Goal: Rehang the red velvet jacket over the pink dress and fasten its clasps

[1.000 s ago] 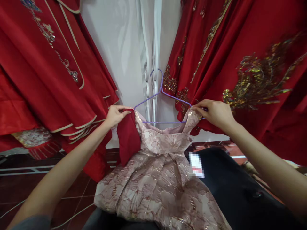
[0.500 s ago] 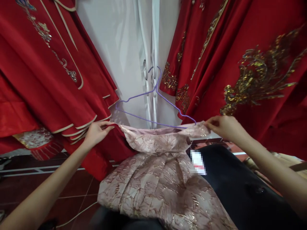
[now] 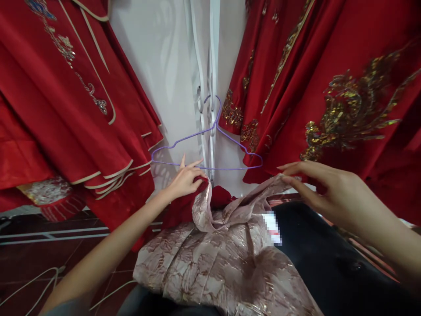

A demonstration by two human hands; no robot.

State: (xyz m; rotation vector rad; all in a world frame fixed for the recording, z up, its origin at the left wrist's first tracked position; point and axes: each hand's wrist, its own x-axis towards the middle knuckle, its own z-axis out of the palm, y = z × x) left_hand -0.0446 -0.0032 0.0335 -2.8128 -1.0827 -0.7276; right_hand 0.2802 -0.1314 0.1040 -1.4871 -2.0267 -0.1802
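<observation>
Nearby, a pink brocade dress (image 3: 210,267) overlaps the left edge of a black padded surface (image 3: 319,245), top crumpled. The left hand (image 3: 186,181) pinches red cloth (image 3: 179,210) at one strap (image 3: 201,208), outer fingers splayed; the right hand (image 3: 342,186) closes its fingertips on the other strap (image 3: 268,188). Beyond, a purple hanger (image 3: 194,133) is upright before white doors (image 3: 158,66), between red garments (image 3: 88,136).

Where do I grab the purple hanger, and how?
I'd pinch the purple hanger at its neck, just under the hook, coming from the front. It's upright with the hook on top, and both sloping arms meet there, so it should balance well. The lower bar looks trickier: from here, the left hand partly covers it.
</observation>
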